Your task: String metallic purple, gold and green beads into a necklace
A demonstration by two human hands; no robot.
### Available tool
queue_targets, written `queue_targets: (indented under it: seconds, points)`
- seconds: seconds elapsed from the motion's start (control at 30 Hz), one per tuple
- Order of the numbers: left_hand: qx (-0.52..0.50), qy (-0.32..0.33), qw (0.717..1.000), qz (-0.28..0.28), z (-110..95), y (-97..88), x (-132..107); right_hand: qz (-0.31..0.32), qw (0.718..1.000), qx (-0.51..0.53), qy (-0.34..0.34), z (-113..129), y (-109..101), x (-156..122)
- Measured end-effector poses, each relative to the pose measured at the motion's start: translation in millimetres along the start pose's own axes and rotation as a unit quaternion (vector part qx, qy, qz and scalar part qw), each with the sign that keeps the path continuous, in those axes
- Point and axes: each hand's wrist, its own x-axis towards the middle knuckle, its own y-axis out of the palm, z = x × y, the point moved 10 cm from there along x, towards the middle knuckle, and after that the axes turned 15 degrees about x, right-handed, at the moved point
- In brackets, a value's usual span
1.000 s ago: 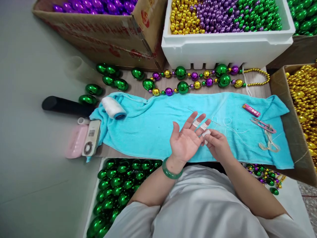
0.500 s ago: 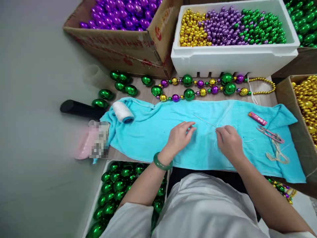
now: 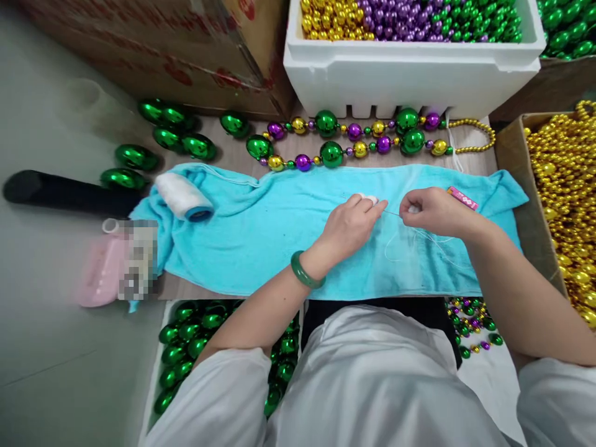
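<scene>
My left hand point(image 3: 351, 225), with a green bangle at its wrist, is closed with its fingertips on a long thin needle point(image 3: 392, 213). Something small and white shows at its fingers, too small to make out. To the right, my right hand point(image 3: 431, 212) pinches at the needle's other end, where white thread point(image 3: 437, 241) trails down. The exact grip there is hidden by the fingers. Both hands are just above a turquoise towel point(image 3: 261, 230). A spool of white thread point(image 3: 182, 195) lies on the towel's left part.
A beaded necklace point(image 3: 332, 154) lies behind the towel, near loose green beads point(image 3: 199, 146). Beyond stand a white foam box point(image 3: 410, 77) of small beads and a cardboard box point(image 3: 186, 56). Gold bead strands point(image 3: 563, 186) fill a box at right. A pink packet point(image 3: 463, 198) lies beside my right hand.
My left hand has moved right and closed on the needle. My right hand has turned, its forearm now covering the thread snips. The view has shifted, so things on the table appear further left and higher.
</scene>
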Motion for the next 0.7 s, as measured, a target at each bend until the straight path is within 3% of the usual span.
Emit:
queue_targets:
  seconds: [0.1,0.27,0.53,0.7]
  points:
    - [0.065,0.004,0.998,0.018,-6.7,-0.5,3.6,0.015,0.994,0.103,0.023,1.9,-9.8,-7.7]
    - [0.149,0.004,0.989,0.012,-9.7,-12.1,1.6,0.026,0.961,0.265,0.073,-19.7,-23.3,-17.4]
    - [0.221,0.022,0.975,0.009,-23.7,-40.0,18.4,0.025,0.959,0.278,0.044,-9.9,-37.2,-26.3]
    - [0.233,0.028,0.971,-0.039,-28.0,-65.3,32.4,-0.015,0.957,0.29,0.007,5.0,-59.4,-33.4]
